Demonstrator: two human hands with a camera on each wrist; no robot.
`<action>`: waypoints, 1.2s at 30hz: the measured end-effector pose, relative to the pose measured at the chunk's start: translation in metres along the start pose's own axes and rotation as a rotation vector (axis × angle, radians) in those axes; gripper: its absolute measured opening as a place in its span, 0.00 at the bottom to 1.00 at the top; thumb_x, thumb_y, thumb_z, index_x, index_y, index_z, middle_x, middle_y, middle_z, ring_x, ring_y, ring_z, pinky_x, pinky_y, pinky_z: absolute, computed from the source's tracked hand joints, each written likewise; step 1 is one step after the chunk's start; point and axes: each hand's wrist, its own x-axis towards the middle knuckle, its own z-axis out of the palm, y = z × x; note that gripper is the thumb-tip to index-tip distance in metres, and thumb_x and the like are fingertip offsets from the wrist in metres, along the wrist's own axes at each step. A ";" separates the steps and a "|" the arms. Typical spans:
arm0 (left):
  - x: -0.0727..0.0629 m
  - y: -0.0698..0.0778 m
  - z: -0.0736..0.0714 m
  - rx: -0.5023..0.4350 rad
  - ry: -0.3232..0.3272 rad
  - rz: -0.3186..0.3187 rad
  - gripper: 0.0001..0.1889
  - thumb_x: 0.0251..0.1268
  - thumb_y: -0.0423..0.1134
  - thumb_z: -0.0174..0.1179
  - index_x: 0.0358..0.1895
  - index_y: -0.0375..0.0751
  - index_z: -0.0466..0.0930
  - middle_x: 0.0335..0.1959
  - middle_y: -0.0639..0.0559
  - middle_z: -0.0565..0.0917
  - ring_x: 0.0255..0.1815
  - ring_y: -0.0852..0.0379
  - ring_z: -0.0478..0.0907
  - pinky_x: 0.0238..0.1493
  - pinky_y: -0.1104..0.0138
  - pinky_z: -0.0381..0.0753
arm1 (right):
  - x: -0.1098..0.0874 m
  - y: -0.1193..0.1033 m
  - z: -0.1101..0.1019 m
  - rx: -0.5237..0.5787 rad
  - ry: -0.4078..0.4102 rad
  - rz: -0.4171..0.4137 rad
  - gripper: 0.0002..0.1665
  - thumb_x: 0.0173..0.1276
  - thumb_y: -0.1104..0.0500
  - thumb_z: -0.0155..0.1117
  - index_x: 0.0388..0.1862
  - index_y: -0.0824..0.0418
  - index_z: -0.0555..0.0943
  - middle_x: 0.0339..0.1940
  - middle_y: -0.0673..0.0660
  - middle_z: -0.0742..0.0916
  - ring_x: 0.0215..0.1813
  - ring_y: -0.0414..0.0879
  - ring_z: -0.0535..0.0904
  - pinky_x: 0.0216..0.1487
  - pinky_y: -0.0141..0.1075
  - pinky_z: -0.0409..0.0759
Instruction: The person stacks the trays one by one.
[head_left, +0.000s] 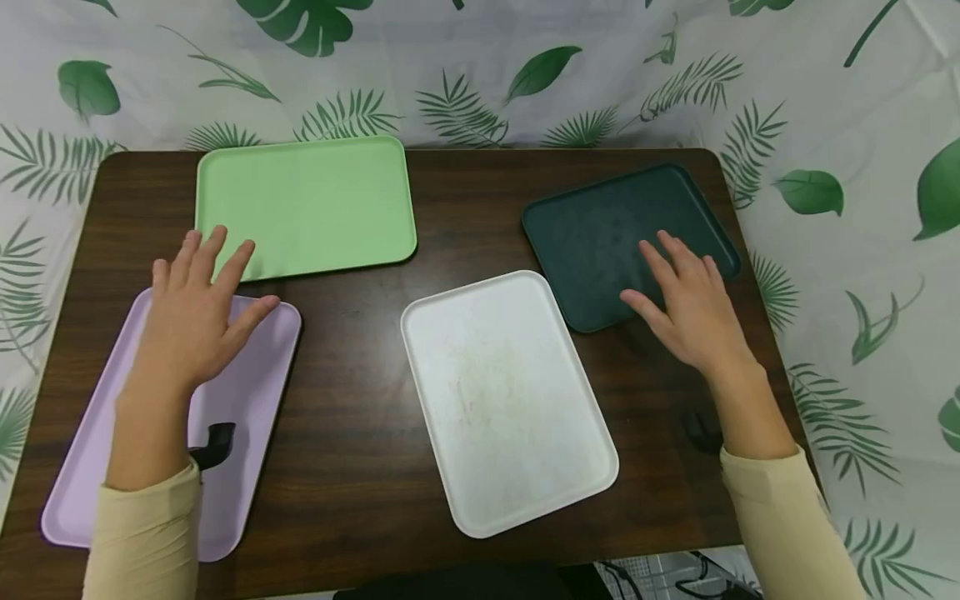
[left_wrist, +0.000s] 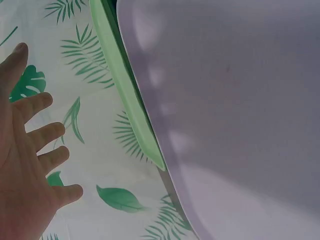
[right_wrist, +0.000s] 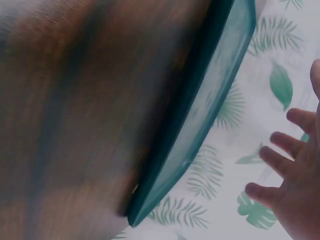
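Note:
My left hand (head_left: 193, 312) hovers with spread fingers over the far end of a lilac tray (head_left: 247, 400), its fingertips overlapping the near left corner of a light green tray (head_left: 307, 208) in the head view. On the other side, my right hand (head_left: 688, 304) is spread above the near right part of a dark green tray (head_left: 600, 225). Neither hand holds anything. Between them lies a white tray (head_left: 510, 408) with faint brownish marks, set at a slant. Both wrist views show the fingers extended and apart, with the lilac tray (left_wrist: 240, 100) and dark green tray (right_wrist: 200, 115) beside them.
All the trays rest on a dark brown wooden table (head_left: 352, 375). A cloth with green leaf prints (head_left: 480, 50) hangs behind and around it. Black cables (head_left: 622, 579) show below the table's front edge. A black wrist mount (head_left: 213, 446) sticks out beside the left wrist.

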 end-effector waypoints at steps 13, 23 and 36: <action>0.013 0.030 0.021 -0.008 0.051 0.169 0.22 0.64 0.50 0.65 0.55 0.38 0.80 0.49 0.39 0.77 0.58 0.35 0.69 0.53 0.38 0.62 | -0.054 -0.023 0.006 0.044 -0.109 0.099 0.29 0.74 0.37 0.53 0.53 0.59 0.81 0.35 0.57 0.87 0.28 0.51 0.80 0.27 0.50 0.77; 0.039 0.068 0.036 0.005 -0.113 0.267 0.17 0.67 0.50 0.62 0.50 0.42 0.83 0.45 0.45 0.84 0.48 0.42 0.78 0.46 0.42 0.68 | -0.089 -0.039 0.014 0.199 -0.426 0.170 0.28 0.74 0.33 0.48 0.39 0.53 0.83 0.16 0.44 0.76 0.21 0.39 0.71 0.25 0.38 0.69; 0.062 0.110 0.066 0.012 -0.206 0.354 0.20 0.68 0.51 0.61 0.52 0.39 0.84 0.45 0.44 0.85 0.45 0.45 0.82 0.40 0.48 0.76 | -0.111 -0.048 0.031 0.566 -0.665 0.318 0.24 0.67 0.38 0.63 0.29 0.58 0.80 0.19 0.49 0.84 0.24 0.46 0.81 0.28 0.39 0.78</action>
